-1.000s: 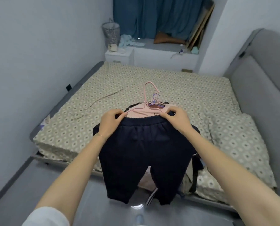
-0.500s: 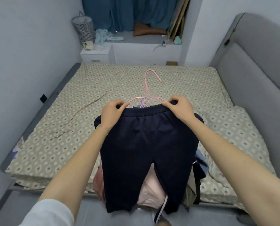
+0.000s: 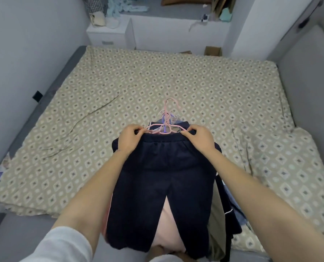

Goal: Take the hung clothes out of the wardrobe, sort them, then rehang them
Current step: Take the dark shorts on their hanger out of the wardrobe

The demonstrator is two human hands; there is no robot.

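Both hands hold up dark navy trousers (image 3: 161, 186) over the near edge of the bed (image 3: 119, 87). The left hand (image 3: 131, 138) and right hand (image 3: 200, 138) each have fingers pinched on an end of the waistband, at the pink hanger (image 3: 167, 118). Other clothes, pink and dark, hang behind the trousers.

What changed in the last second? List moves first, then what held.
The view tipped down and nearer the bed. The waistband of the dark trousers rose over the pink garment that showed above it. Nothing let go: left hand and right hand keep their grip on the waistband ends, pink hanger hook up.
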